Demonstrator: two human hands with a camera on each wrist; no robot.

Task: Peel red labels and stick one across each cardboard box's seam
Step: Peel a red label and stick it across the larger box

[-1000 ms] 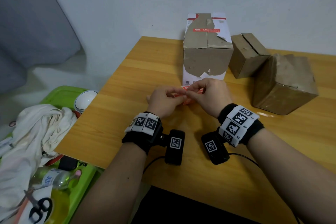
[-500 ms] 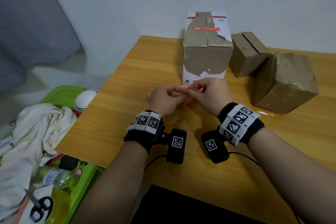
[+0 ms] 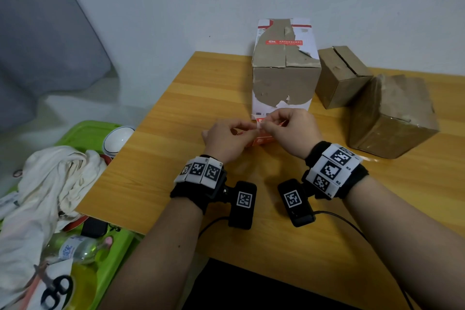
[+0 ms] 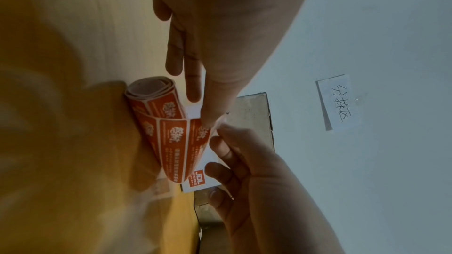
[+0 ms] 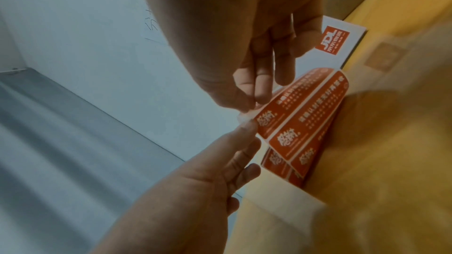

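Left of the surface (image 3: 151,171), off it: green tray (image 3: 83,133) with cloth, bowl, bottle and scissors. None of it is part of the job.

Left hand (image 3: 226,138) is near the middle of the surface, just in front of the tall box. Thumb and forefinger pinch the loose end of the label roll (image 4: 156,123); the other fingers are straight and slightly apart. The roll's coiled part rests on the surface under both hands.

Right hand (image 3: 292,131) meets the left at the same corner. Thumb and forefinger are pressed together on a lifted white edge there, the rest loosely curled. Can't tell whether that edge is the label's underside or the backing.

Boxes:
- Tall box (image 3: 284,83): has a red label (image 3: 284,42) across its top seam, so it looks done.
- Small box (image 3: 339,75): top seam bare and gaping.
- Big box (image 3: 392,113): no red label on any face in view.

Judgement: one of three is sealed and label two is just starting to peel. Left to do: finish the peel, stick it, then repeat for the last box.
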